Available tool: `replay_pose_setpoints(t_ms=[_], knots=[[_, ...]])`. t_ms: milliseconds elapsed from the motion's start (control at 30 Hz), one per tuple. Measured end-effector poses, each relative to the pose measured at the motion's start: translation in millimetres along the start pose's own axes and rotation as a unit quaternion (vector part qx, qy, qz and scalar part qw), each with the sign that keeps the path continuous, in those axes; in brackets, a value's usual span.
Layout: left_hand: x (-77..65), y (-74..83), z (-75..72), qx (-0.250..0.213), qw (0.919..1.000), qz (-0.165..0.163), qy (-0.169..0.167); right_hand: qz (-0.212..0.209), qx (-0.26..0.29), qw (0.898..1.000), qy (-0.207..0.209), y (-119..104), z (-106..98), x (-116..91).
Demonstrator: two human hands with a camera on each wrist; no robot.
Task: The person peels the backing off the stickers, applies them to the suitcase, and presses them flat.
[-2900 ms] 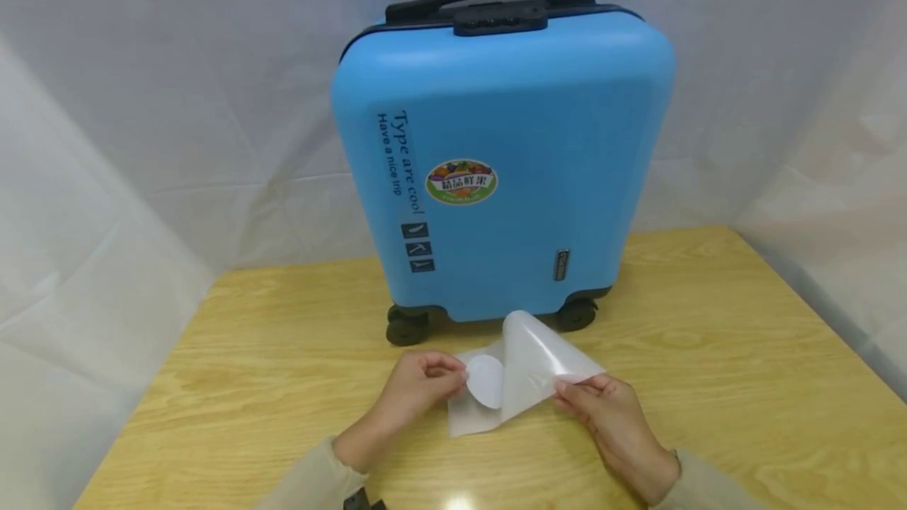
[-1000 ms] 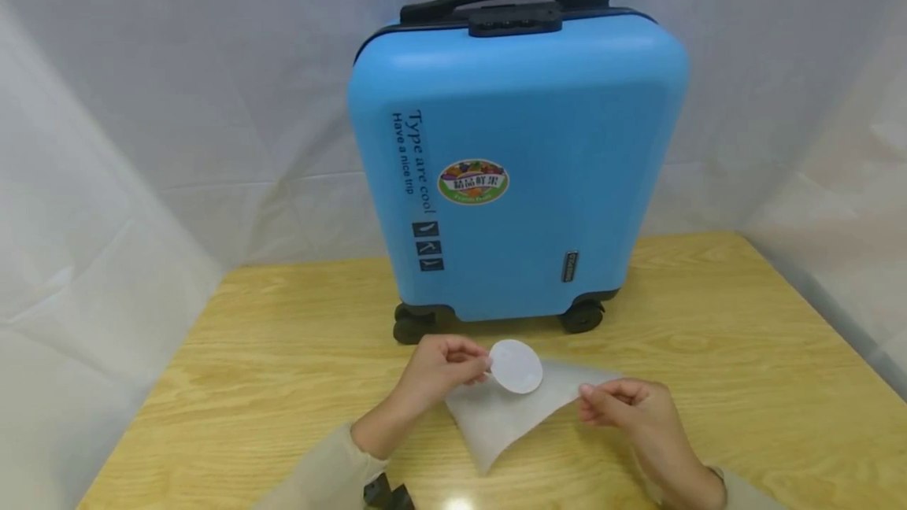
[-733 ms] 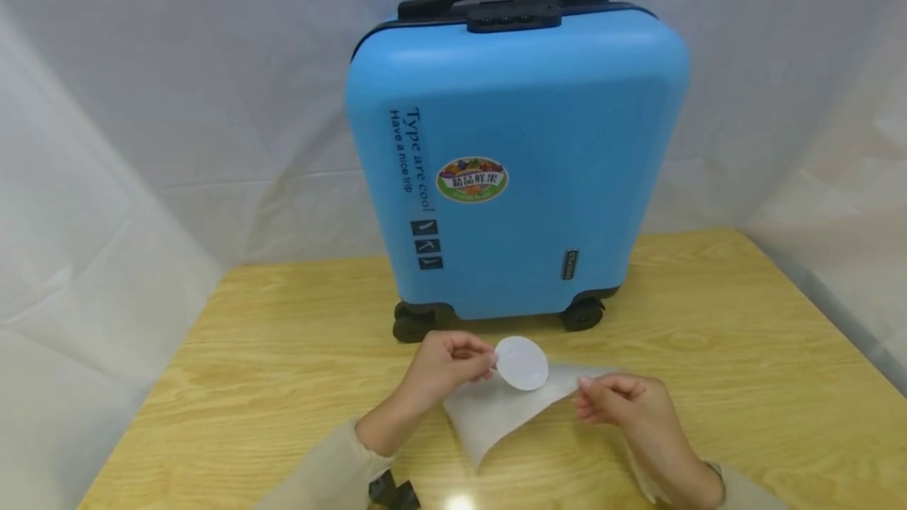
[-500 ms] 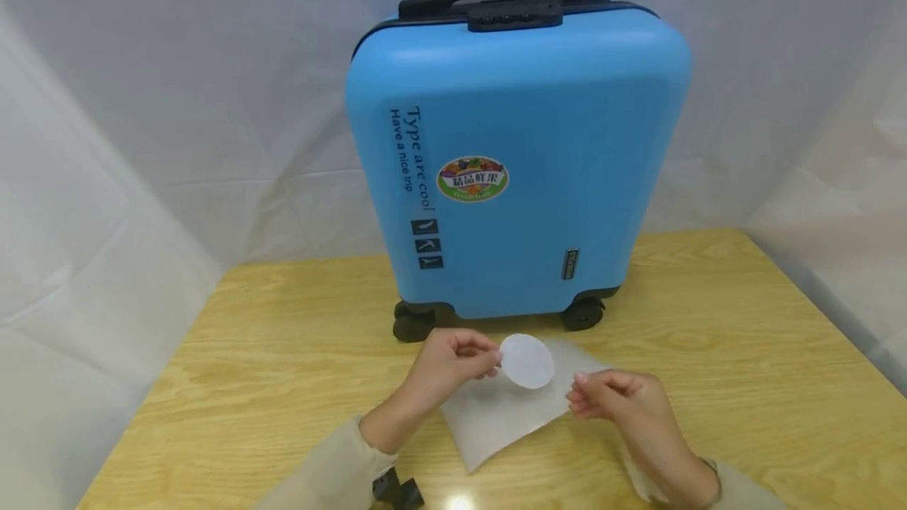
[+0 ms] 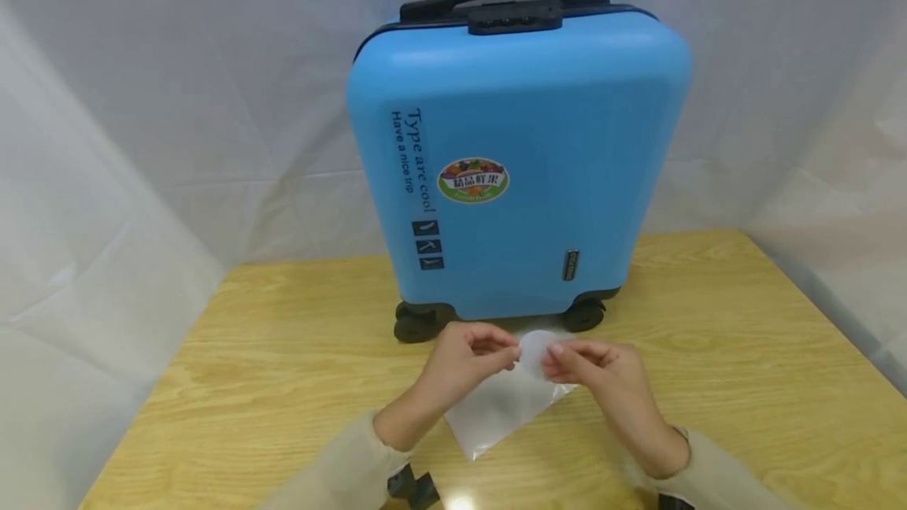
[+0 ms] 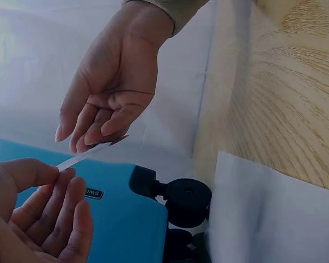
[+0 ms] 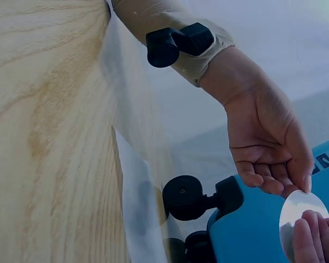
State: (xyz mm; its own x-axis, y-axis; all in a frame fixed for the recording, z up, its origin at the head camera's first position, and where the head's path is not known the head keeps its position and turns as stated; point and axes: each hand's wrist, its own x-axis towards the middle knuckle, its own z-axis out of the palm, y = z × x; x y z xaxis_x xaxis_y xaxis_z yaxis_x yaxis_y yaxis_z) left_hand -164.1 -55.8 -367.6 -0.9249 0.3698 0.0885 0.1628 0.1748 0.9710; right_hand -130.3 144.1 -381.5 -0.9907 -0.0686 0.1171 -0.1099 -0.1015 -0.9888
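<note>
My left hand (image 5: 471,356) pinches the left edge of a white oval sticker (image 5: 533,346) between thumb and fingertips. The sticker shows thin and nearly edge-on in the left wrist view, and glossy in the right wrist view. My right hand (image 5: 602,376) is at its other edge, fingers bent and fingertips overlapping it; in the left wrist view the thumb stands apart from the fingers. Below both hands a whitish translucent backing sheet (image 5: 492,412) lies on the table. Behind stands a blue suitcase (image 5: 538,132) with an oval fruit sticker (image 5: 473,181) on its front.
The suitcase stands upright on black wheels (image 5: 416,323) at the back of the wooden table (image 5: 283,337). White cloth (image 5: 177,85) hangs behind and at both sides. A black camera mount (image 5: 413,486) sits by the left sleeve.
The sticker has come off the backing sheet in my left hand. My right hand has let go of the sheet, which has dropped flatter, and has moved left to the sticker.
</note>
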Motion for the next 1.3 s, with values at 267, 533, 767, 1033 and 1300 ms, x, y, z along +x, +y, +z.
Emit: replay_pose_setpoints(t_ms=[267, 533, 767, 1033, 1300], knots=[[-1.4, 8.0, 4.9, 0.033, 0.9991, 0.025, -0.005, 0.009, 0.001, 1.0, 0.004, -4, 5, 3], [-3.9, 10.8, 9.4, 0.071, 0.9964, 0.047, -0.006, 0.011, 0.003, 1.0, 0.013, -6, 7, 3], [-4.7, 10.1, 13.9, 0.116, 0.9902, 0.077, 0.011, 0.015, 0.004, 1.0, 0.012, -8, 9, 3], [-4.9, 9.6, 16.4, 0.154, 0.982, 0.108, 0.022, 0.006, 0.015, 1.0, 0.007, -7, 8, 3], [-6.3, 8.7, 14.3, 0.151, 0.9828, 0.104, 0.016, 0.003, -0.006, 1.0, 0.019, -7, 7, 4]])
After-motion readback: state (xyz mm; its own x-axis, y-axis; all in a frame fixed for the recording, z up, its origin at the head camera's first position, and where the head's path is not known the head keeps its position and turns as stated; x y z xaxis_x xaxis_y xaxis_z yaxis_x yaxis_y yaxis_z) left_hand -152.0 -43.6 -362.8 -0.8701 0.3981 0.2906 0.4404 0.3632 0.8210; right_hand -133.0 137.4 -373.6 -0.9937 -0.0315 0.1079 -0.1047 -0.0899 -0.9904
